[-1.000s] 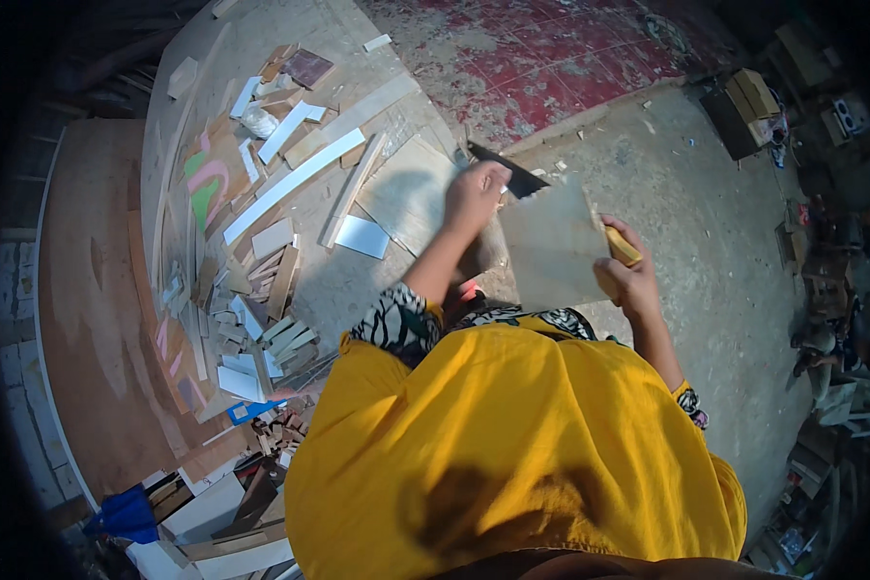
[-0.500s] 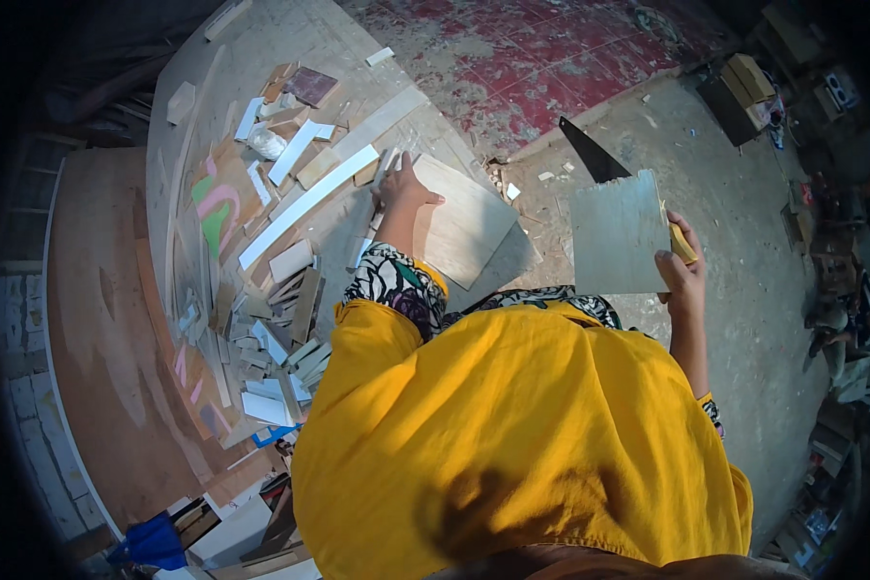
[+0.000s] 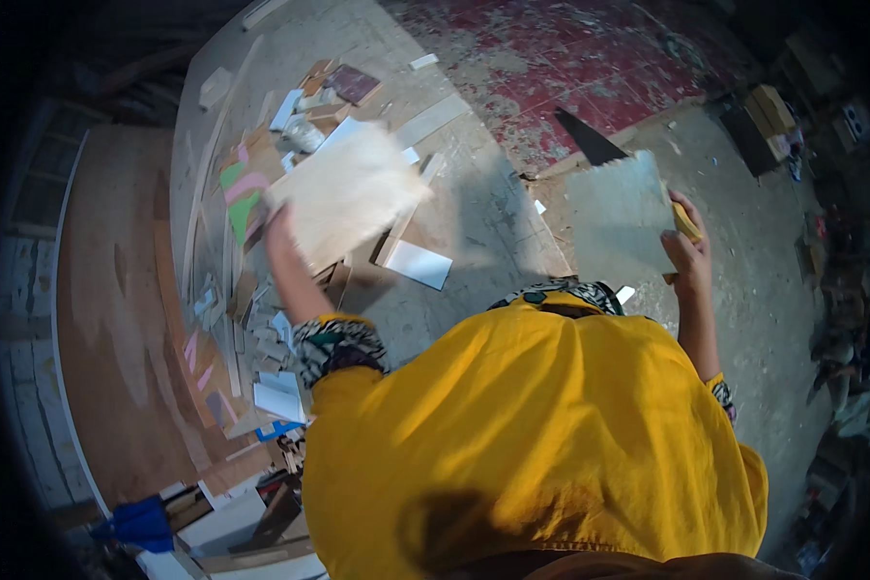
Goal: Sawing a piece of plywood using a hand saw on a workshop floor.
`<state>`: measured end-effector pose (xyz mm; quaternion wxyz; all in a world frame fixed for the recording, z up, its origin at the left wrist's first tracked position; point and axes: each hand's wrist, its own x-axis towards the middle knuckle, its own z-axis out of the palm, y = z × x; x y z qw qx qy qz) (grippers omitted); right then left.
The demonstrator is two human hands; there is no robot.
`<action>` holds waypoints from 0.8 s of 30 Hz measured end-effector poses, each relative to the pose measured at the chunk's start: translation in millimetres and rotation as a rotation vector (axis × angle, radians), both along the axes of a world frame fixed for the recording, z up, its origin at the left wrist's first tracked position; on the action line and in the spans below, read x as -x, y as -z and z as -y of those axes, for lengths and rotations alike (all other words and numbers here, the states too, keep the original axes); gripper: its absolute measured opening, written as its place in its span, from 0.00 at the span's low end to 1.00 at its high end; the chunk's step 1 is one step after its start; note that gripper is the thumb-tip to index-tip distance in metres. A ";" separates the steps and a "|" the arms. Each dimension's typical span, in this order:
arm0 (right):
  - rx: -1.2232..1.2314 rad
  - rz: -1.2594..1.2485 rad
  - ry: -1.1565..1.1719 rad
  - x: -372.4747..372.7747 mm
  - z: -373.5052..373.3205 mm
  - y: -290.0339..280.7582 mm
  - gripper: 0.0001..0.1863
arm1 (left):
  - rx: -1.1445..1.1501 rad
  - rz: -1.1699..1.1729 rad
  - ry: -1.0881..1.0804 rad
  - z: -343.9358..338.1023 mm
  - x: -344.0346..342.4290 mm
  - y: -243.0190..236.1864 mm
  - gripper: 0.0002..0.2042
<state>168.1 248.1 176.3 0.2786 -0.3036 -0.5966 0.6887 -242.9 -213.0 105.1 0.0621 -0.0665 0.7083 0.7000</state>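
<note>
A pale wooden board (image 3: 353, 193), slightly blurred, is gripped at its left edge by my left hand (image 3: 282, 237). It is held above the wood scraps on the worktable (image 3: 396, 314), hiding part of them. Off to the right, my right hand (image 3: 688, 249) is closed around the yellow handle of a handsaw (image 3: 590, 137) and the edge of a thin grey-green board (image 3: 617, 217). That board covers most of the saw; only the dark end of the blade sticks out past its far side. A white offcut (image 3: 419, 265) lies on the table between my hands.
Scraps and white strips cover the table's left side, with a clear plastic bag (image 3: 303, 135) and a dark red block (image 3: 354, 85) farther back. A large brown plywood sheet (image 3: 116, 319) stands at the far left. Boxes (image 3: 768, 111) sit on the floor at the back right.
My left hand has lifted the pale board off the near edge of the table and swung it left over the scraps. The right hand still holds the saw and thin board, nearly unmoved.
</note>
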 end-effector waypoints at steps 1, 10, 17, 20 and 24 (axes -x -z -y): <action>-0.021 0.039 -0.007 1.8 -0.7 -0.2 0.30 | -0.300 0.181 -0.111 -1.6 -8.3 -17.2 0.26; 0.036 -0.125 -0.247 40.1 6.4 -8.9 0.27 | 0.407 -0.685 0.133 -104.7 -95.6 -19.5 0.35; -0.084 -0.294 -0.268 42.9 17.5 -18.8 0.27 | 0.600 -1.206 0.712 -260.6 -225.6 -89.3 0.51; -0.123 -0.338 -0.170 46.9 29.1 -27.7 0.27 | 0.697 -1.206 0.958 -279.2 -268.0 -97.8 0.48; -0.186 -0.383 -0.138 37.4 28.6 -36.0 0.23 | 0.450 -1.455 0.694 -302.8 -262.2 -74.6 0.31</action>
